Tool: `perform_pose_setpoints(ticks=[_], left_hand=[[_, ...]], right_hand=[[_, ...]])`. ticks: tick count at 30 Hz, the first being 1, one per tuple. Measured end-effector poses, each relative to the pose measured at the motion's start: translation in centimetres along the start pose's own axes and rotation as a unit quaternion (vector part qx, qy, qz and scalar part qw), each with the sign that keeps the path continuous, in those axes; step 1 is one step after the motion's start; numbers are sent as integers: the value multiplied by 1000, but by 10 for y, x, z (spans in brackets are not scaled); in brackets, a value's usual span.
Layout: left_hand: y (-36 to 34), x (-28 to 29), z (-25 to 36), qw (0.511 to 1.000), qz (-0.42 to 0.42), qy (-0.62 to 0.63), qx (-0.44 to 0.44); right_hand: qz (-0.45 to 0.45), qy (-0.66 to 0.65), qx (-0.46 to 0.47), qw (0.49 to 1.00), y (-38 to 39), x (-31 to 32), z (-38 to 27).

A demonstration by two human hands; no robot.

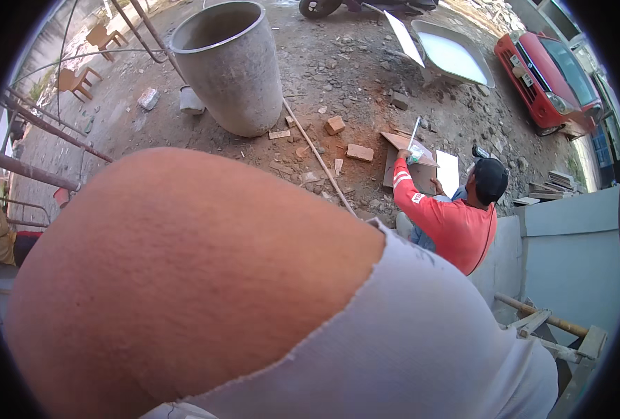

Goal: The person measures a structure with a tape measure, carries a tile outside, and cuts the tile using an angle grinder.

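Observation:
Neither of my hands shows. A bare, bent part of my own limb (184, 272) fills the lower left and middle, very close; I cannot tell whether it is an elbow or a knee. Pale cloth with a frayed edge (394, 335) covers the rest of it. Beyond, a person in a red top and black cap (456, 230) crouches on the ground. That person's hand holds a light-coloured tool with a long thin pale rod (414, 133) over a tilted board (425, 155). Beside it stands a white panel (447, 171).
A tall concrete cylinder (237, 84) stands on rubble-strewn ground, with a wooden pole (317, 155) and bricks (359, 152) near it. Rusty scaffold pipes (52, 129) cross the left. A wheelbarrow (456, 56) and red car (551, 80) are far right; a wooden trestle (547, 325) is near right.

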State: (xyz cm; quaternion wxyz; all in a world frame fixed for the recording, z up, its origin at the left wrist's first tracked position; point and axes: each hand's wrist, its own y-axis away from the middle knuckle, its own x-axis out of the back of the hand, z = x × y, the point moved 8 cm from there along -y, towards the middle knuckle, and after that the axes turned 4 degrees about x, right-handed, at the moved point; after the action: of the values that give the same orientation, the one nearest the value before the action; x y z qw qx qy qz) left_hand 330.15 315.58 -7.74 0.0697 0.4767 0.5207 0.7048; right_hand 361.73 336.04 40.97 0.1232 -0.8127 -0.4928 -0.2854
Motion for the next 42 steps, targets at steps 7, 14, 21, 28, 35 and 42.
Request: perform_pose_setpoints(ticks=[7, 14, 21, 28, 35, 42], left_hand=[[28, 6, -31, 992, 23, 88, 86], [39, 13, -52, 973, 46, 180, 140], [58, -41, -66, 922, 61, 321, 207], [81, -126, -67, 916, 48, 322, 234], [121, -149, -108, 899, 17, 321, 298], [144, -108, -112, 880, 74, 350, 313]], right_hand=[[-31, 41, -6, 999, -43, 17, 18], [-38, 113, -20, 993, -116, 20, 10], [-69, 212, 7, 975, -182, -6, 0], [105, -114, -265, 952, -70, -143, 349], [-161, -39, -339, 926, 97, -379, 440], [-255, -39, -266, 929, 112, -441, 447]])
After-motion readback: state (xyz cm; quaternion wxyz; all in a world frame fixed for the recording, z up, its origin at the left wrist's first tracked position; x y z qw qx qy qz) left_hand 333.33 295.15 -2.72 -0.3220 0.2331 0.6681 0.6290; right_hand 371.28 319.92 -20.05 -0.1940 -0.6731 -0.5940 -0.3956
